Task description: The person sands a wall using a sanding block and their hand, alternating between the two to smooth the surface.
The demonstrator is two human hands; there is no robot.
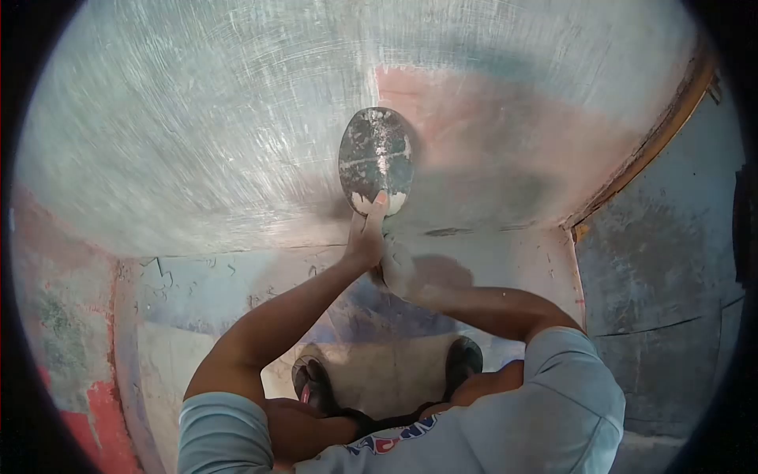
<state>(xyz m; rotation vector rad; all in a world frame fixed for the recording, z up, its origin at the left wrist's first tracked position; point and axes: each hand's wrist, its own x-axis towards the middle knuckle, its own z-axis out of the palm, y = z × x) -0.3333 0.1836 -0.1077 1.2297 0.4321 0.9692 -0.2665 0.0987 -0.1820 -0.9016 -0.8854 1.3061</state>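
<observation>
A dark, flat, rounded disc [377, 162], smeared with white and cream patches, looks like the head of a disc sander. It lies up against a scraped, curved wall [237, 150]. My left hand [367, 237] grips it just below its lower edge, the thumb stretched up over the disc's face. Below and to the right, my right hand [401, 272] is pale and blurred, closed around the lower part of the tool. The tool's body and handle are mostly hidden behind both hands.
Faded red paint [489, 118] covers part of the wall. A brown edge [655, 158] runs down its right side, beside a grey panel [647, 245]. My sandalled feet [464, 367] stand on a pale, stained floor [379, 375]. At lower left is a red-painted surface [106, 426].
</observation>
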